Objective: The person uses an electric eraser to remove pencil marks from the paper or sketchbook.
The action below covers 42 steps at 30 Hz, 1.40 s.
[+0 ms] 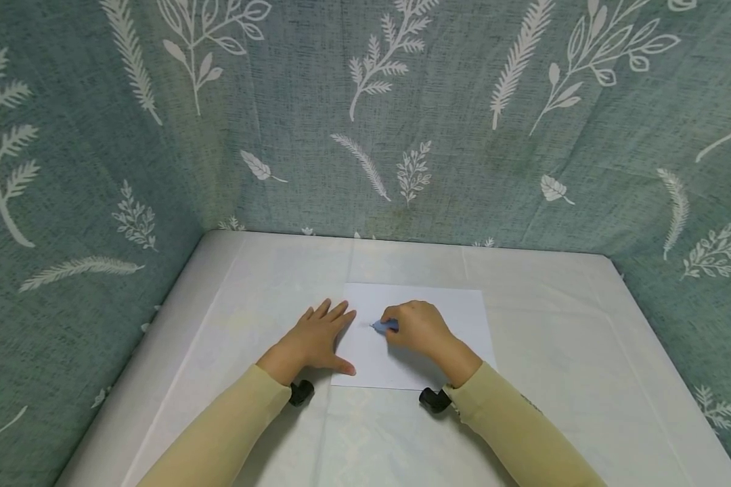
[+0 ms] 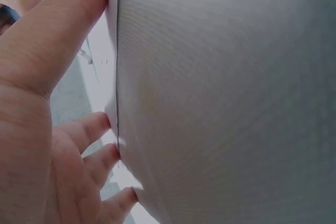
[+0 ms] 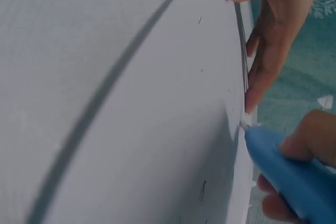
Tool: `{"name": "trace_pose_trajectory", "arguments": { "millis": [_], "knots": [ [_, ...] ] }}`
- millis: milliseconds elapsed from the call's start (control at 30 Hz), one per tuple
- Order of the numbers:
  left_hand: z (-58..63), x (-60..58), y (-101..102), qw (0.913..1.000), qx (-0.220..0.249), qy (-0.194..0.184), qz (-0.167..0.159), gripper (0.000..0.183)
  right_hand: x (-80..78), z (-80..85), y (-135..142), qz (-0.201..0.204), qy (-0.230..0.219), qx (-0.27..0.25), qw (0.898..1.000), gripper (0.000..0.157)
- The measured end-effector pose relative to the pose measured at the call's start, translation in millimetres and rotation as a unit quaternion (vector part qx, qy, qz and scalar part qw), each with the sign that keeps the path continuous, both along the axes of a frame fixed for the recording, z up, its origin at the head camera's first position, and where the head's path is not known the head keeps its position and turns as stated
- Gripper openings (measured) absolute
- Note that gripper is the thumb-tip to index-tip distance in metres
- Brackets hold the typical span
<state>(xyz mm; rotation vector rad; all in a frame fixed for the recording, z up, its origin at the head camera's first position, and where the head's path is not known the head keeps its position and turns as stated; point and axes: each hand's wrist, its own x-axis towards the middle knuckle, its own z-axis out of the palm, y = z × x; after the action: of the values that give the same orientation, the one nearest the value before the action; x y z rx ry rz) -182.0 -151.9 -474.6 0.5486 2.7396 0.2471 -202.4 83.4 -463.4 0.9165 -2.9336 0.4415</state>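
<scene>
A white sheet of paper (image 1: 426,370) lies on the table, with small dark marks that show in the right wrist view. My left hand (image 1: 323,336) rests with spread, straight fingers across the sheet's left edge; in the left wrist view its fingertips (image 2: 107,153) touch down along that edge. My right hand (image 1: 419,329) grips a blue tool (image 3: 281,174) with a thick, tapering body and a small narrow tip. The tip points left and sits right at the paper, near faint marks beside the left fingers. My right palm hides the tool's back end.
A white cloth covers the table (image 1: 237,304). Green fabric (image 1: 317,169) with white leaf prints hangs behind it and along both sides. Black wrist cameras (image 1: 434,400) are strapped under both wrists, close above the cloth.
</scene>
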Motion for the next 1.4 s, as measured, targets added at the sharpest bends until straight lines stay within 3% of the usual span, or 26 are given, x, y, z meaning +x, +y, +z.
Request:
{"name": "trace_pose_trajectory", "arguments": {
  "millis": [533, 700, 867, 1300, 1400],
  "knots": [
    [-1.3, -0.2, -1.0, 1.0, 0.002, -0.001, -0.002, 0.117, 1.3, -2.9, -2.1, 0.012, 0.005, -0.006, 1.0, 0.017],
    [-1.0, 0.3, -0.9, 1.0, 0.002, 0.0, -0.003, 0.117, 1.7, -1.3, -1.8, -0.001, 0.013, -0.005, 1.0, 0.015],
    [-1.1, 0.1, -1.0, 1.0, -0.003, -0.004, -0.002, 0.117, 2.0, -1.1, -1.4, 0.015, 0.006, -0.002, 1.0, 0.017],
    [-2.3, -1.2, -0.6, 1.0, 0.0, -0.001, -0.004, 0.117, 1.4, -1.5, -2.5, -0.005, 0.003, -0.007, 1.0, 0.016],
    [-1.5, -1.2, -1.2, 1.0, -0.002, -0.001, -0.003, 0.118, 0.8, -2.2, -3.3, 0.01, 0.003, -0.009, 1.0, 0.016]
  ]
}}
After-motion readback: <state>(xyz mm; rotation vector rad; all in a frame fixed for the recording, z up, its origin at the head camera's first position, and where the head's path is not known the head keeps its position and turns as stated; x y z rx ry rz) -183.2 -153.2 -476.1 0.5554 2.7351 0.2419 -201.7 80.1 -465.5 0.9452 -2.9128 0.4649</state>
